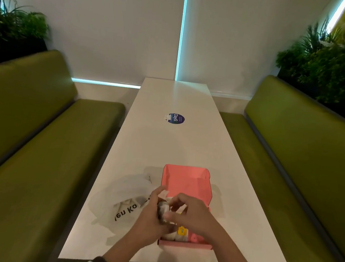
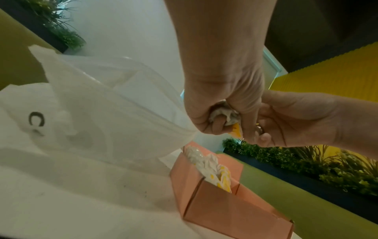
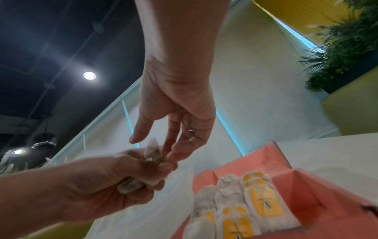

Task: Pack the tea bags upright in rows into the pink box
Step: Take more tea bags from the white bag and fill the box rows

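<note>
Head view, lower centre: both hands meet over the pink box (image 1: 186,183), left hand (image 1: 150,218) clutching a bunch of tea bags (image 1: 164,209), right hand (image 1: 190,213) reaching in. Left wrist view: fist curled round them. Right wrist view: right fingers (image 3: 174,150) straight, touching one bag's tip; packed tea bags (image 3: 235,203) stand lower right.

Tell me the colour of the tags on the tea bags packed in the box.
Yellow tags, clearest in the right wrist view.

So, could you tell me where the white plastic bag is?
In the head view, the white plastic bag lies on the white table, just left of the pink box.
</note>
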A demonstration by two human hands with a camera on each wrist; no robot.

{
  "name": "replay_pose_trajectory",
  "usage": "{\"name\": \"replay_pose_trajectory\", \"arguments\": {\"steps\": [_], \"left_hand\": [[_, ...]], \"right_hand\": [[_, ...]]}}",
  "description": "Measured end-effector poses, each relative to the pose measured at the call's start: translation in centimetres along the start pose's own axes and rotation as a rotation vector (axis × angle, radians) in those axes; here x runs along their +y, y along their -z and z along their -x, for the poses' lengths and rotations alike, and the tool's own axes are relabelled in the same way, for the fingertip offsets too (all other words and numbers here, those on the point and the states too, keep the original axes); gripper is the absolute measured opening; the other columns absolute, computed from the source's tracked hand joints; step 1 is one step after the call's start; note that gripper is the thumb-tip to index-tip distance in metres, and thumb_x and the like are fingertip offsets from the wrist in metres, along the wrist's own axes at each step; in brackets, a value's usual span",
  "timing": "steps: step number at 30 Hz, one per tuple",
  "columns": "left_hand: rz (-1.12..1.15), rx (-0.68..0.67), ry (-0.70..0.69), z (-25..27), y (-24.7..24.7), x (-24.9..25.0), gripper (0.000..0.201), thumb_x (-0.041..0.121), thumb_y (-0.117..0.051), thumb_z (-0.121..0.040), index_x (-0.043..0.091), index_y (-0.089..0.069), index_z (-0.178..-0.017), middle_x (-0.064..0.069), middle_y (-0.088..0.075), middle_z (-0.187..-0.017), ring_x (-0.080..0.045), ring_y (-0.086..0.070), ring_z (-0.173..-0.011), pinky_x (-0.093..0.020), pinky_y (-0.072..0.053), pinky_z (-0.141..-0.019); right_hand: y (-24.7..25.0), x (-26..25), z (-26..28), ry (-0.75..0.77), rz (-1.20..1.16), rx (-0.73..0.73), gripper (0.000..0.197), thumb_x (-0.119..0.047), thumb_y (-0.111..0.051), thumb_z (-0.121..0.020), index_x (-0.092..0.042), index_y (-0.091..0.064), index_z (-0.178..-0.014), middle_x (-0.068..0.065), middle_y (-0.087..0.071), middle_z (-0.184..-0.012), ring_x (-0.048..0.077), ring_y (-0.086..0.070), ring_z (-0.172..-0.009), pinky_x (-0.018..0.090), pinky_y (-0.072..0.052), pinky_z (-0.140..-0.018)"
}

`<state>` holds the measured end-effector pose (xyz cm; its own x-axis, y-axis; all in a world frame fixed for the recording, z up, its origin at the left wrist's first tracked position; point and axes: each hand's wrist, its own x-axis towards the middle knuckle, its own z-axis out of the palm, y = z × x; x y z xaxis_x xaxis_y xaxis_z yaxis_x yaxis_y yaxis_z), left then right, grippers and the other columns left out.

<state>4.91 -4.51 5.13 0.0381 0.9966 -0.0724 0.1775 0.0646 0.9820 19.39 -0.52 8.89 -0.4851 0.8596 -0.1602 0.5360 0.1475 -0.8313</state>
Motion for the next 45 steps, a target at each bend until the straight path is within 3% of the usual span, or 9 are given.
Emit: {"name": "replay_pose_trajectory", "arguments": {"steps": [4,9,14,21,27,34,37,42,45], "left_hand": [[-0.005,0.027,-0.010,0.0,-0.3,0.7,0.089,-0.010,-0.074,-0.069,0.034,-0.027,-0.131,-0.002,-0.051,-0.105,-0.008,-0.060,-0.084,-0.014,-0.050,-0.066],[0.012,0.070,0.008,0.2,0.4,-0.2,0.060,-0.004,-0.070,-0.075,0.030,-0.047,-0.118,0.001,-0.060,-0.101,-0.003,-0.062,-0.084,-0.015,-0.049,-0.068],[0.174,0.016,0.083,0.2,0.5,0.1,0.034,-0.007,-0.055,-0.080,0.016,-0.057,-0.104,0.003,-0.055,-0.075,0.001,-0.048,-0.054,-0.014,-0.036,-0.048],[0.181,-0.015,0.143,0.3,2.0,0.3,0.047,0.050,-0.076,-0.065,0.016,-0.054,-0.089,0.010,-0.052,-0.070,-0.005,-0.043,-0.058,-0.019,-0.032,-0.048],[0.161,0.165,0.202,0.0,1.3,1.2,0.034,0.041,-0.050,-0.092,0.014,-0.051,-0.073,0.002,-0.050,-0.067,-0.008,-0.044,-0.059,-0.021,-0.037,-0.053],[0.181,0.213,0.048,0.1,0.8,2.6,0.017,0.024,-0.057,-0.091,0.012,-0.067,-0.084,0.015,-0.064,-0.067,0.004,-0.052,-0.054,-0.014,-0.042,-0.051],[0.050,0.215,-0.057,0.0,1.1,2.6,0.010,0.019,-0.065,-0.086,0.014,-0.070,-0.079,0.009,-0.071,-0.076,0.004,-0.061,-0.070,-0.012,-0.046,-0.064],[-0.409,0.222,-0.254,-0.6,2.4,1.5,0.004,0.023,-0.072,-0.081,0.024,-0.072,-0.077,0.017,-0.062,-0.078,-0.001,-0.059,-0.080,-0.012,-0.046,-0.069],[-0.552,0.111,-0.321,-0.8,2.4,1.6,0.009,0.026,-0.072,-0.081,0.018,-0.075,-0.085,0.022,-0.054,-0.076,-0.002,-0.057,-0.071,-0.020,-0.047,-0.068]], "right_hand": [[-0.9,-0.1,-0.3,0.044,0.109,0.109,0.011,-0.019,-0.068,-0.080,-0.023,-0.058,-0.082,-0.007,-0.062,-0.083,0.004,-0.055,-0.072,0.023,-0.048,-0.070],[0.1,-0.3,-0.4,-0.075,-0.299,0.103,0.015,-0.001,-0.056,-0.086,-0.015,-0.055,-0.078,0.000,-0.061,-0.071,0.011,-0.059,-0.059,0.020,-0.046,-0.053],[0.5,-0.4,-0.3,-0.106,-0.456,0.068,0.018,0.005,-0.049,-0.088,-0.011,-0.056,-0.084,0.003,-0.063,-0.068,0.014,-0.059,-0.057,0.021,-0.046,-0.052],[1.6,-0.4,-0.2,-0.138,-0.586,0.130,0.021,0.009,-0.048,-0.087,-0.009,-0.059,-0.084,0.005,-0.063,-0.065,0.015,-0.057,-0.054,0.021,-0.046,-0.050],[1.6,-0.5,-0.1,-0.118,-0.610,0.133,0.018,0.010,-0.048,-0.087,-0.006,-0.057,-0.084,0.006,-0.064,-0.065,0.016,-0.061,-0.057,0.021,-0.048,-0.052],[0.5,-0.5,-0.2,-0.097,-0.606,0.182,0.014,0.011,-0.052,-0.085,-0.003,-0.053,-0.086,0.010,-0.067,-0.072,0.019,-0.068,-0.066,0.023,-0.054,-0.060],[0.7,-0.6,-0.1,-0.112,-0.581,0.175,0.015,0.011,-0.052,-0.084,-0.004,-0.053,-0.087,0.009,-0.065,-0.076,0.016,-0.067,-0.068,0.023,-0.054,-0.063],[2.0,-0.7,0.3,0.036,-0.164,0.112,0.032,-0.013,-0.068,-0.080,-0.031,-0.055,-0.103,-0.016,-0.060,-0.107,0.002,-0.057,-0.099,0.020,-0.048,-0.084],[2.3,-1.5,0.2,0.135,0.075,0.028,0.018,-0.023,-0.070,-0.081,-0.037,-0.059,-0.084,-0.016,-0.061,-0.096,-0.001,-0.055,-0.086,0.011,-0.043,-0.074]]}}
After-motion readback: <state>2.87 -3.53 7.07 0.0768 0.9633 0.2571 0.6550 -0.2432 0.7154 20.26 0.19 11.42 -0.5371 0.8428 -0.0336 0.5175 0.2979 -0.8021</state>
